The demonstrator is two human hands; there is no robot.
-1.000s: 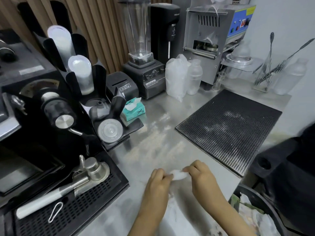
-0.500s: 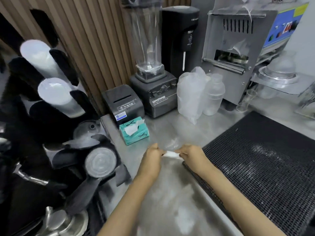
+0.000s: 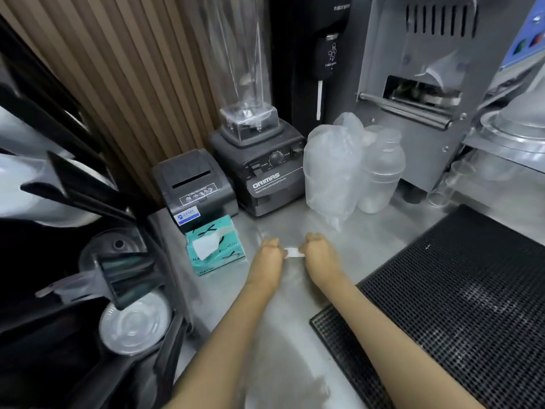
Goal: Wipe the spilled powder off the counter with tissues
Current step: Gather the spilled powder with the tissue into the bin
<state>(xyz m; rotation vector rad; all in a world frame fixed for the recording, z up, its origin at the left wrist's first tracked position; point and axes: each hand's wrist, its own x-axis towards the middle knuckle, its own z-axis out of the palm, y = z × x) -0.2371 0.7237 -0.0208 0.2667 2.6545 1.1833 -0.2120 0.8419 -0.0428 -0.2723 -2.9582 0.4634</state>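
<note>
Presently in hand: a small white tissue (image 3: 293, 252) is being readied between both hands, apparently bunched or folded into a pad. Wiping at this spot is judged not yet begun.
Next move: the pad would need to be pressed flat on the counter (image 3: 233, 293) and drawn toward the near edge, so that the pale powder film (image 3: 306, 379) is gathered rather than spread. Light, even pressure is called for, since thin tissue is likely to tear on the steel.
Tissue box (image 3: 215, 246): a teal pack is seen at the left, just beside the hands. One sheet stands out of its slot, to be taken if a fresh one is wanted.
Left hand (image 3: 269, 253): it is stretched well forward with the arm nearly straight. The fingers are curled and the tissue's left end is pinched.
Tissue: it is held between the two hands, low over the counter in front of the blender (image 3: 265, 172). Whether the steel is touched cannot be told.
Right hand (image 3: 317, 250): the pose is mirrored, with the fingers curled and the right end pinched.
Black mat (image 3: 457, 305): it lies at the right, its near-left corner just beside the right forearm. A faint pale dusting seems to be caught in its grid.
</note>
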